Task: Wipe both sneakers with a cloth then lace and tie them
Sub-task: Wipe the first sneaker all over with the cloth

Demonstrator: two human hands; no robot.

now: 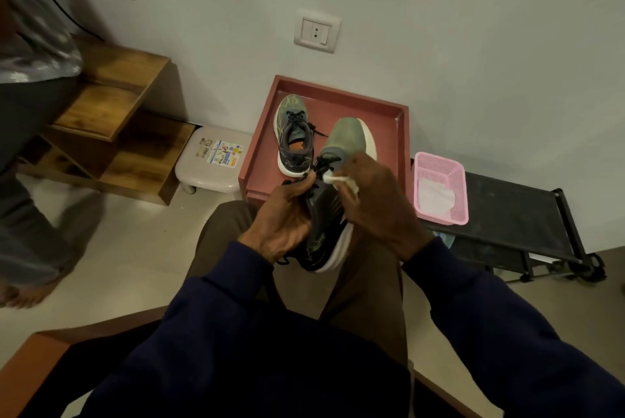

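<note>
Sneaker [326, 225] hangs tilted above the lap, gripped by the left hand [280, 214]; the right hand [375, 204] pinches a white cloth [341, 181] against it (second sneaker [293, 137] rests on the red tray [262, 155]).

The red tray [262, 147] is bare left of the standing sneaker [293, 137] (a narrow strip); the pink basket [459, 194] flanks its right rim.

Matt mesh-fabric sneaker [324, 214] with smooth white sole, perforated pink plastic basket [456, 181], grained wooden shelf [115, 113].
</note>
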